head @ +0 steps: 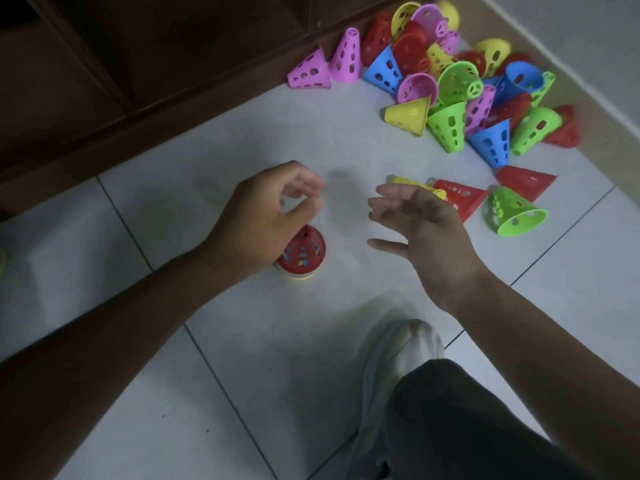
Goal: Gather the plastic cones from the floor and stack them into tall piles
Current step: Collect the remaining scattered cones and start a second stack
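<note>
A stack of cones point(302, 256) with a red one on top stands upright on the white tiled floor, seen from above. My left hand point(266, 213) hovers just above its tip, fingers curled with thumb and fingertips nearly touching, nothing in them. My right hand point(420, 226) is spread open to the right of the stack, empty, partly covering a yellow cone point(410, 180) and a red cone point(462, 197) lying on their sides. A green cone point(512, 213) and another red cone point(526, 180) lie just beyond. A heap of several coloured cones point(450, 84) fills the far right corner.
A dark wooden shelf unit point(138, 64) runs along the back left. A pale wall point(588, 53) bounds the right corner. Two pink cones point(325, 65) stand by the shelf base. My shoe point(398, 355) and trouser leg point(467, 427) sit at the lower right.
</note>
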`<action>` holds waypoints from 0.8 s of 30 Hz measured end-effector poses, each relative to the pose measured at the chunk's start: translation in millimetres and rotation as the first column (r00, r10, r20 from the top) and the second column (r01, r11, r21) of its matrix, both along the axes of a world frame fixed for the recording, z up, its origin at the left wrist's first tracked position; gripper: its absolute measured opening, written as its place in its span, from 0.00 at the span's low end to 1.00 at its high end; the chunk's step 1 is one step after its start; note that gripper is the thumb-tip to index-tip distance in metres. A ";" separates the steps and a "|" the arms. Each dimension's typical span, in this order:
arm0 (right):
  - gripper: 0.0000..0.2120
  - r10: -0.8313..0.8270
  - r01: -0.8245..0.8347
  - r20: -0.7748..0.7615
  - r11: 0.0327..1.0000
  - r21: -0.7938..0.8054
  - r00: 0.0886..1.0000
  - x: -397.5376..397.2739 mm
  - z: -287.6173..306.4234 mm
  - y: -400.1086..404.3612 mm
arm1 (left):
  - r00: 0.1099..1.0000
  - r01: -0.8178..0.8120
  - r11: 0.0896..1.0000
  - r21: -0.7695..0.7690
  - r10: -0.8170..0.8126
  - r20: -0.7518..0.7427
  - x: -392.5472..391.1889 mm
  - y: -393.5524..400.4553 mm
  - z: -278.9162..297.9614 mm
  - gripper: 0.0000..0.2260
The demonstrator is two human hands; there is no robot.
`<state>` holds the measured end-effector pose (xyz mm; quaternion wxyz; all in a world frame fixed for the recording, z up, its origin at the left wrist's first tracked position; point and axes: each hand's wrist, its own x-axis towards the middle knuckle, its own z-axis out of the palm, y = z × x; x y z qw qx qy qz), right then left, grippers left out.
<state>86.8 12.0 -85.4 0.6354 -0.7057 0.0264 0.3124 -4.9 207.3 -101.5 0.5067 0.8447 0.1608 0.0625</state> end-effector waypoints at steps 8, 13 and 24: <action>0.08 -0.072 0.243 0.487 0.924 -0.297 0.870 54.0 -18.0 -55.1 | 0.954 0.295 0.947 0.131 -0.283 -0.101 73.1 -27.1 -0.2 0.10; 0.17 -0.036 0.405 0.624 0.789 -0.461 0.781 77.9 -42.0 -103.7 | 0.897 0.440 0.866 0.237 -0.414 -0.152 115.2 -48.4 -14.2 0.19; 0.22 -0.080 0.376 0.485 0.745 -0.551 0.871 100.6 -67.5 -134.3 | 0.769 0.627 0.735 0.258 -0.533 -0.353 180.0 -88.9 -59.7 0.50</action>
